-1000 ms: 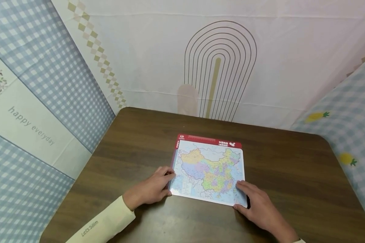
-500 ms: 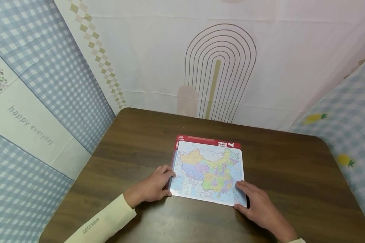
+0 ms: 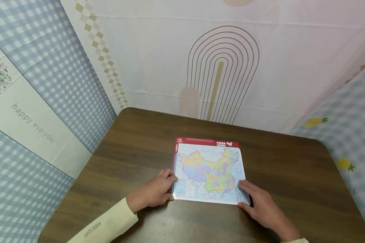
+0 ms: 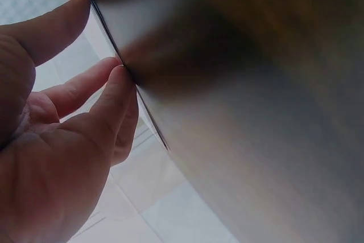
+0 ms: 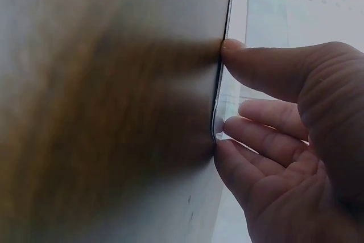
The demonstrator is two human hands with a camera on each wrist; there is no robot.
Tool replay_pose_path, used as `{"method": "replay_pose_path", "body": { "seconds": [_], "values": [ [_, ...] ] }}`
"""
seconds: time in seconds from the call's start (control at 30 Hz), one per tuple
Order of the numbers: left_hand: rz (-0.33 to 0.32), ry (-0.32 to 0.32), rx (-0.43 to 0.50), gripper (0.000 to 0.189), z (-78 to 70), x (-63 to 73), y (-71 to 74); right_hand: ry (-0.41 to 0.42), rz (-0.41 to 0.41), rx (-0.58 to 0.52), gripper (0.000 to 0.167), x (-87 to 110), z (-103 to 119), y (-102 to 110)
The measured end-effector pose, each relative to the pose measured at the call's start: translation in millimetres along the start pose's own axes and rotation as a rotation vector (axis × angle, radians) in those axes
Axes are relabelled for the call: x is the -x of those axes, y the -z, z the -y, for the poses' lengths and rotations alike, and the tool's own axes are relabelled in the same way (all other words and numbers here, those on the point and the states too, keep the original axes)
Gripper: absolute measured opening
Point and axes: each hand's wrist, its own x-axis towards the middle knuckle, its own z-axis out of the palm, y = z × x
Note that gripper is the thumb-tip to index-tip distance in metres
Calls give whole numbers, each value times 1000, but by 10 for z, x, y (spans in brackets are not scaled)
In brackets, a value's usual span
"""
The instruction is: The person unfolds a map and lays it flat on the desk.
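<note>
A flat map board (image 3: 213, 168) with a red top border lies on the brown table (image 3: 134, 145), showing a coloured map of China. My left hand (image 3: 156, 190) is at its lower left side, fingertips on the edge and thumb at the corner. At the lower right, my right hand (image 3: 263, 206) touches the side with its fingertips, thumb by the corner. In the left wrist view, the left hand (image 4: 74, 101) meets the board's thin dark edge (image 4: 104, 22). The right wrist view shows the right hand (image 5: 284, 123) with thumb and fingertips spaced along that edge.
A pale cloth (image 3: 152, 54) printed with arches hangs behind the table. Blue checked cloth (image 3: 48, 44) runs along the left side, and another checked cloth (image 3: 349, 114) with pineapples drapes on the right.
The map board has turned slightly counter-clockwise, its top edge shifting a little nearer and left. Both hands stay at its lower sides and move slightly with it. The head view shifts a little.
</note>
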Motion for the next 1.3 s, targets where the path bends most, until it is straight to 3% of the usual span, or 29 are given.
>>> {"method": "replay_pose_path", "body": {
  "seconds": [0.3,0.73,1.3],
  "values": [
    [-17,-14,-67,54,-105,117,-76,27,-34,-24,64,-14,-30,-48],
    [-3,27,-120,58,-247,119,-160,46,29,-32,64,-248,-141,28],
    [30,-34,-166,33,-508,67,-245,101,-30,30,55,-599,-334,63]
  ]
}}
